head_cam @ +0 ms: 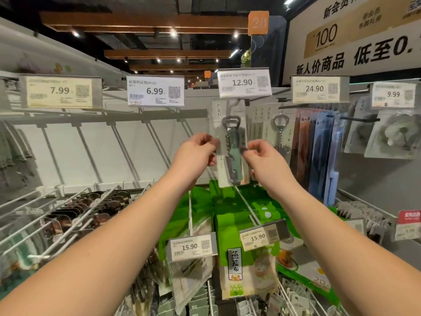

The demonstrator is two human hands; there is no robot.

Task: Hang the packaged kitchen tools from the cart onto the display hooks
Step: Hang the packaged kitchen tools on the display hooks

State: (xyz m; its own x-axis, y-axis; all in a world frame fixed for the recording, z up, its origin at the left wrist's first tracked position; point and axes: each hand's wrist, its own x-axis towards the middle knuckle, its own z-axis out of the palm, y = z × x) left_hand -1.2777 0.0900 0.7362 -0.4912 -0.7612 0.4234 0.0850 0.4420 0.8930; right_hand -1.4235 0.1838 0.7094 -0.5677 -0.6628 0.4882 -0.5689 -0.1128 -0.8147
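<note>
Head-worn view, facing a shop display rack
Close, wide-angle, looking forward over both forearms at the price tags and hooks.

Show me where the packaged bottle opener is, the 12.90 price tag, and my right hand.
packaged bottle opener (232,142): head view, on the green handle inside the pack.
12.90 price tag (242,82): head view, on the printed price.
right hand (262,157): head view, on the back of the hand.
</note>
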